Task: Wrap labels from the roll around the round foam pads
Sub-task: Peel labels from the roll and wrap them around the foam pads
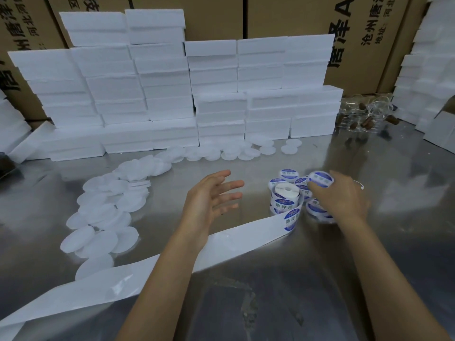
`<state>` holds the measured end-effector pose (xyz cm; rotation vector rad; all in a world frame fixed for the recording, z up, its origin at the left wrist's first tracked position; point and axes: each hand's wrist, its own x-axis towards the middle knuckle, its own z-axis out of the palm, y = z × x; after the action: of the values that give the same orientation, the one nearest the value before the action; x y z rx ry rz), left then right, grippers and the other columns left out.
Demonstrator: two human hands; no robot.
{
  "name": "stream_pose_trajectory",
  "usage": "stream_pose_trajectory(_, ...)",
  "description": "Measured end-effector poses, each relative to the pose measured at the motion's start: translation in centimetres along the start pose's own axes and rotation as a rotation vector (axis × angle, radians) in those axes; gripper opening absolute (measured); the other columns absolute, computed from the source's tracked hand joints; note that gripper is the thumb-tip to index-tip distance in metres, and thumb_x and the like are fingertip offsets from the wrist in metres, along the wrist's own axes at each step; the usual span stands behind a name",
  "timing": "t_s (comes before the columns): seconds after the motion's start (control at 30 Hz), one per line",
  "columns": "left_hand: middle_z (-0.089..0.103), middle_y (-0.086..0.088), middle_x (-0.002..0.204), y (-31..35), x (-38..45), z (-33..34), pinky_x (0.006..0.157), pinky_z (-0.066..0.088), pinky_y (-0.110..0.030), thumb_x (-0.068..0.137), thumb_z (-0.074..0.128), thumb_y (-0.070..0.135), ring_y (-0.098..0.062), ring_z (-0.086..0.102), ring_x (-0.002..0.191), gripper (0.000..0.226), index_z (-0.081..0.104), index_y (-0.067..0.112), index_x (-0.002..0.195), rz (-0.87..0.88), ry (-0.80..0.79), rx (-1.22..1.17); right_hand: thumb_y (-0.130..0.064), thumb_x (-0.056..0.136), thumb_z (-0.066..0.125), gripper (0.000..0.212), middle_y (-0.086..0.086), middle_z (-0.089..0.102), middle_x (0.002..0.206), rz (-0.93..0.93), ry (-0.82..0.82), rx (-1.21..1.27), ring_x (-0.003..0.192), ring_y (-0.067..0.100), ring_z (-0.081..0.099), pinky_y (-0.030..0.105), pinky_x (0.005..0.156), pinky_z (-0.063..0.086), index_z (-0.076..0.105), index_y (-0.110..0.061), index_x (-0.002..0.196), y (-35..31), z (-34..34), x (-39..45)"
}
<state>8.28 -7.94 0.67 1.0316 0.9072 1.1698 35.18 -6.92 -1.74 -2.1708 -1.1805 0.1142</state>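
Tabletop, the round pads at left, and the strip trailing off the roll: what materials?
Tabletop: looks like brushed stainless steel, grey with blurry reflections. Round pads: white matte foam, slightly translucent at the edges. Strip: probably glossy label backing paper, white, with sheen patches where labels came off.

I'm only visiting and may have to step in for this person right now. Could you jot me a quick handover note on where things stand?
Left hand: open, fingers spread, above the table, holding nothing.
Right hand: holds a labelled pad at the fingertips, over the pile of labelled pads on the right.
Label roll: stands upright between the hands; its spent backing strip trails off to the lower left, under the left forearm.
Done: a small cluster of pads already carries labels.
Left: many bare foam pads lie in a curved row on the left and along the stacked foam blocks.
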Motion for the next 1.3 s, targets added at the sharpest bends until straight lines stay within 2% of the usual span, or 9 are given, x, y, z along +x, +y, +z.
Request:
stream_pose_trajectory(0.1, 0.078, -0.009, 0.102, -0.3, 0.2, 0.2, 0.066, 0.059, -0.029, 0.099, 0.048, 0.018, -0.022, 0.074, 0.085, 0.027, 0.066, 0.014, 0.119, -0.022, 0.045, 0.046, -0.043, 0.085, 0.065, 0.031, 0.013, 0.066, 0.116, 0.033, -0.112, 0.017, 0.103, 0.035, 0.057, 0.038, 0.08, 0.04, 0.063, -0.016, 0.101, 0.2, 0.1, 0.0)
stream_pose_trajectory(0.3, 0.078, -0.008, 0.097, -0.6, 0.4, 0.0, 0.065, 0.059, -0.028, 0.1, 0.046, 0.012, -0.022, 0.074, 0.081, 0.026, 0.067, 0.012, 0.114, -0.022, 0.071, 0.097, -0.028, 0.088, 0.059, 0.04, 0.011, 0.066, 0.123, -0.031, -0.033, 0.12, 0.111, 0.035, 0.059, 0.039, 0.085, 0.044, 0.063, -0.018, 0.127, -1.0, -0.3, -0.6)
stream_pose_trajectory(0.47, 0.079, -0.002, 0.09, 0.0, 0.6, -1.0, 0.069, 0.059, -0.032, 0.097, 0.042, 0.006, -0.021, 0.072, 0.08, 0.03, 0.069, 0.016, 0.104, 0.009, 0.23, 0.248, -0.02, 0.091, 0.053, 0.032, 0.0, 0.059, 0.065, -0.24, 0.102, 0.313, 0.075, 0.028, 0.058, 0.035, 0.068, 0.044, 0.065, -0.021, 0.121, -3.1, -0.2, -2.0)
stream_pose_trajectory(0.57, 0.074, 0.001, 0.104, 0.3, 1.2, -3.6, 0.081, 0.049, -0.033, 0.094, 0.048, 0.006, -0.018, 0.065, 0.094, 0.026, 0.068, 0.021, 0.102, 0.168, 0.57, 0.648, -0.017, 0.092, 0.053, 0.026, -0.001, 0.051, 0.055, -0.331, 0.127, 0.331, 0.06, 0.021, 0.051, 0.032, 0.06, 0.037, 0.067, -0.021, 0.114, -4.2, 0.2, -3.0)
stream_pose_trajectory(0.67, 0.067, -0.014, 0.119, 0.7, 1.1, -7.8, 0.099, 0.04, -0.04, 0.088, 0.057, 0.01, -0.033, 0.057, 0.114, 0.035, 0.061, 0.013, 0.123, 0.217, 0.875, 1.116, -0.015, 0.092, 0.052, 0.026, -0.002, 0.047, 0.051, -0.392, 0.116, 0.328, 0.054, 0.013, 0.047, 0.03, 0.059, 0.033, 0.066, -0.023, 0.112, -5.0, 0.8, -4.0)
stream_pose_trajectory(0.73, 0.059, -0.02, 0.132, 0.5, 1.0, -10.2, 0.118, 0.018, -0.047, 0.089, 0.062, 0.018, -0.037, 0.04, 0.136, 0.048, 0.052, 0.009, 0.135, 0.105, 0.923, 1.241, -0.014, 0.091, 0.052, 0.027, -0.002, 0.044, 0.05, -0.41, 0.116, 0.333, 0.054, 0.012, 0.046, 0.03, 0.056, 0.03, 0.066, -0.024, 0.112, -5.3, 0.9, -4.5)
stream_pose_trajectory(0.87, 0.049, -0.023, 0.145, -0.5, 1.2, -12.7, 0.123, -0.008, -0.051, 0.095, 0.06, 0.03, -0.037, 0.019, 0.15, 0.058, 0.04, 0.005, 0.143, -0.03, 0.919, 1.308, -0.014, 0.092, 0.053, 0.026, -0.003, 0.044, 0.05, -0.437, 0.11, 0.331, 0.053, 0.012, 0.048, 0.026, 0.053, 0.031, 0.066, -0.024, 0.112, -5.5, 1.0, -4.8)
stream_pose_trajectory(1.17, 0.062, -0.02, 0.123, 0.0, 1.5, -12.6, 0.122, -0.003, -0.052, 0.083, 0.076, 0.025, -0.038, 0.045, 0.13, 0.059, 0.05, 0.01, 0.133, 0.121, 0.992, 1.191, -0.015, 0.091, 0.051, 0.026, -0.001, 0.044, 0.05, -0.459, 0.086, 0.356, 0.056, 0.014, 0.05, 0.029, 0.054, 0.035, 0.066, -0.026, 0.108, -5.8, 1.2, -5.1)
stream_pose_trajectory(1.3, 0.058, -0.014, 0.123, 1.3, 1.3, -10.9, 0.1, 0.041, -0.033, 0.072, 0.087, 0.023, -0.032, 0.051, 0.119, 0.074, 0.048, 0.014, 0.133, 0.25, 0.772, 0.877, -0.016, 0.091, 0.05, 0.026, 0.001, 0.05, 0.054, -0.454, 0.053, 0.352, 0.062, 0.02, 0.054, 0.035, 0.061, 0.044, 0.066, -0.028, 0.109, -6.1, 1.3, -5.6)
